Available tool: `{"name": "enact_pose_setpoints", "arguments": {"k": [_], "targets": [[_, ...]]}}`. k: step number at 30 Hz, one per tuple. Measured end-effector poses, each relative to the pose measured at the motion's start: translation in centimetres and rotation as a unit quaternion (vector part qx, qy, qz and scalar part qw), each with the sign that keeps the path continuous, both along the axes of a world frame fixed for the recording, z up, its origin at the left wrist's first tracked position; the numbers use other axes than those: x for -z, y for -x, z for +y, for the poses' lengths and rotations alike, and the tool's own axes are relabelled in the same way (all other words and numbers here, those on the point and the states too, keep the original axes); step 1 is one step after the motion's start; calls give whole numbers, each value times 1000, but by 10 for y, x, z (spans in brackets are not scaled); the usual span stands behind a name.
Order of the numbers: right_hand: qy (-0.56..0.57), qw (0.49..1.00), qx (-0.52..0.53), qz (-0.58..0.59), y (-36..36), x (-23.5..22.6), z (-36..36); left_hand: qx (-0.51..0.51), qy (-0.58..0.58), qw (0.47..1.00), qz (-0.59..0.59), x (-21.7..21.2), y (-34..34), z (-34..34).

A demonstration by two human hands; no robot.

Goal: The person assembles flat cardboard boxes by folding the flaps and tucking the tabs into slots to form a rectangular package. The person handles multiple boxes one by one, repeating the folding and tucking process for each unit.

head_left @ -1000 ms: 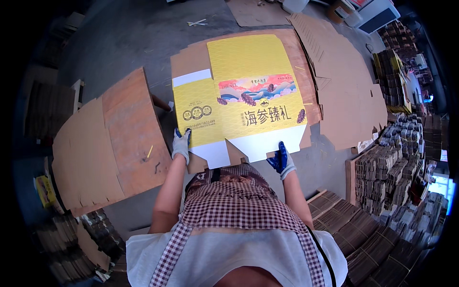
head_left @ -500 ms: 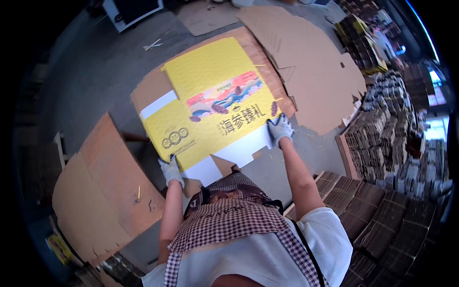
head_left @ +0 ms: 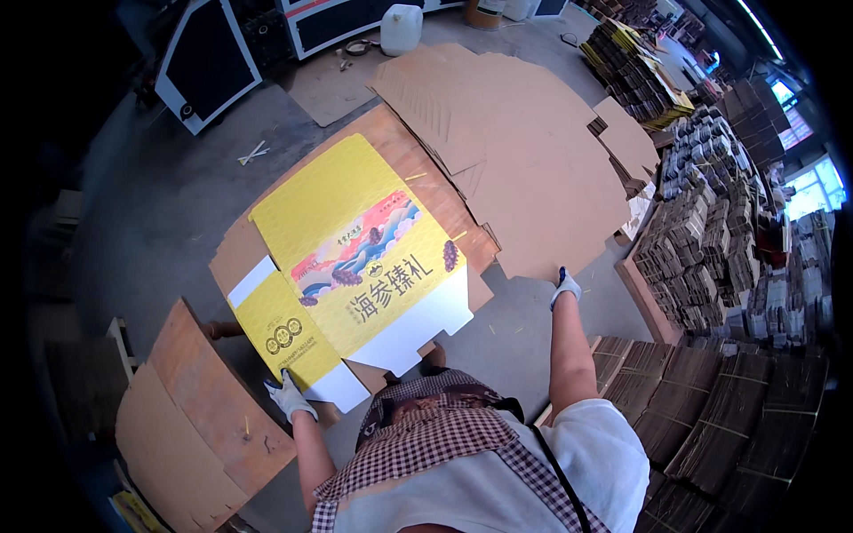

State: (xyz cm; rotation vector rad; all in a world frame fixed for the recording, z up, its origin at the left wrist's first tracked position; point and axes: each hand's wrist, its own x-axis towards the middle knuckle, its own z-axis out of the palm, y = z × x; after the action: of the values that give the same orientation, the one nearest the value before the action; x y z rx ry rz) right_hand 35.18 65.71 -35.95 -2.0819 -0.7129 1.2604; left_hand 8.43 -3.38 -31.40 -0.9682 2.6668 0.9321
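Observation:
A flat yellow printed carton blank (head_left: pixel 329 195) with white flaps lies on the wooden board in front of me. My gloved left hand (head_left: pixel 291 400) is at its near left corner, thumb over the edge and fingers mostly hidden, seeming to pinch it. To the right lies a large plain brown cardboard sheet (head_left: pixel 533 160). At that sheet's near edge is my gloved right hand (head_left: pixel 566 290), its fingertips closed on the border and the underside hidden.
Tied bundles of flat brown cardboard (head_left: pixel 684 391) are stacked at the right, with more piles (head_left: pixel 693 240) behind them. A second wooden board (head_left: pixel 209 391) stands at the left. Farther off are a white plastic jug (head_left: pixel 402 30) and a dark machine panel (head_left: pixel 209 67).
My right hand has left the yellow carton blank and moved to the brown cardboard's near edge. My left hand stays at the blank's corner. The whole view has shifted.

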Motion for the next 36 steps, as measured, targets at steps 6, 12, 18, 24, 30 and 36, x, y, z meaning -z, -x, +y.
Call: {"name": "enact_pose_setpoints", "arguments": {"k": [6,12,18,24,30,36], "targets": [[104,986,-108,75,-4,-5,-15,-51,35,995,84,-45,-21,10],[28,990,-71,116,-20,-11,-19,-49,-7,987,152,-32,-27,28],[140,970,-159,116,-37,14,19,-18,-80,984,156,-32,-37,74],[-110,945,42,304,-39,-12,-35,-50,-92,983,149,-59,-54,64],[-109,903,-152,387,-59,-32,-37,-58,-107,978,171,-28,-61,39],[25,777,-310,547,-118,-23,-29,-39,-57,980,188,-53,-71,53]]}}
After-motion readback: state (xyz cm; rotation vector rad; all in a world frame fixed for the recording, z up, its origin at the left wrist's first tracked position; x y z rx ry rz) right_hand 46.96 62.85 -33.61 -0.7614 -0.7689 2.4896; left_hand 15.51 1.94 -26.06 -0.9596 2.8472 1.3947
